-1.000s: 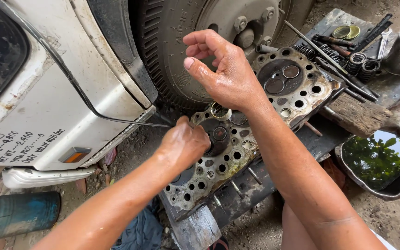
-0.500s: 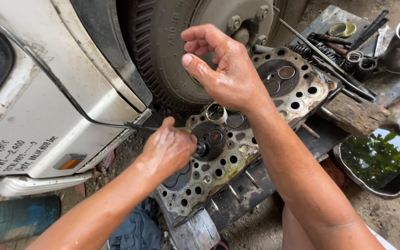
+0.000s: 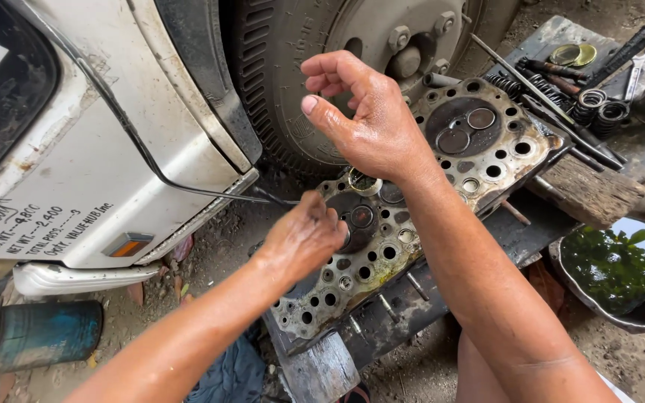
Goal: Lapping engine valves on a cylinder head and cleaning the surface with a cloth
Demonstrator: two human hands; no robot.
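Note:
A greasy metal cylinder head (image 3: pixel 487 160) lies tilted on wooden blocks beside a vehicle wheel. My left hand (image 3: pixel 304 239) rests on its lower half, fingers closed, fingertips at a round valve (image 3: pixel 360 216). A thin black hose (image 3: pixel 188 190) runs from the vehicle's side into this hand. My right hand (image 3: pixel 371 123) hovers above the middle of the head, fingers loosely curled, thumb out, holding nothing.
A large tyre (image 3: pixel 278 89) and a white vehicle body (image 3: pixel 76 172) stand at the left. Valve springs (image 3: pixel 599 108), rods and tools lie on a metal sheet at the top right. A dark pan of liquid (image 3: pixel 621 272) sits at the right, a blue can (image 3: pixel 46 332) at the lower left.
My left hand has shifted a little over the lower half of the head, with the hose end following it. My right hand stays hovering above, barely changed.

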